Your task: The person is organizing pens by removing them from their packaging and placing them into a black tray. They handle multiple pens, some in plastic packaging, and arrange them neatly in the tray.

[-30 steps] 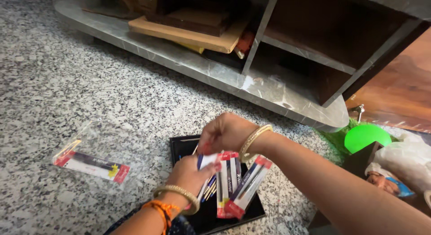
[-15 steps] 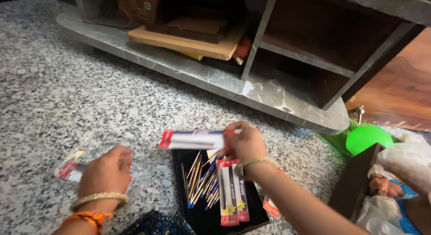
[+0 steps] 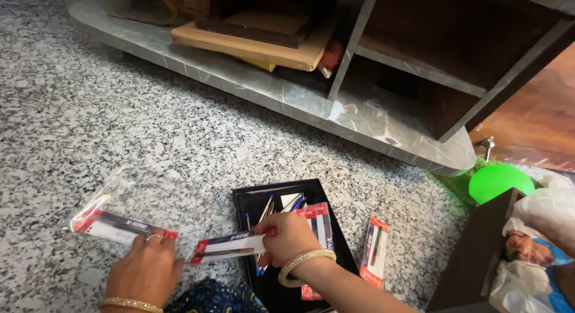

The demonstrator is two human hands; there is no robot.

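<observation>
Down comes the right hand (image 3: 288, 238), pinching a pen packet (image 3: 227, 246) near the floor; left hand (image 3: 145, 270) flat on another packet (image 3: 123, 225).

Open speckled floor (image 3: 120, 109) left and ahead, black tray (image 3: 251, 196) centre, low shelf unit (image 3: 383, 118) blocking beyond, dark box (image 3: 473, 253) right.

On the floor (image 3: 120, 121), a tray (image 3: 248, 200) sits in the middle with loose pens (image 3: 266, 210) in it. One pen packet (image 3: 117, 226) lies to its left, another (image 3: 374, 251) just to its right. Behind them stands a shelf unit (image 3: 359, 118) (boards (image 3: 251, 46) stacked inside). A ball (image 3: 500, 181), probably, lies far right.
</observation>
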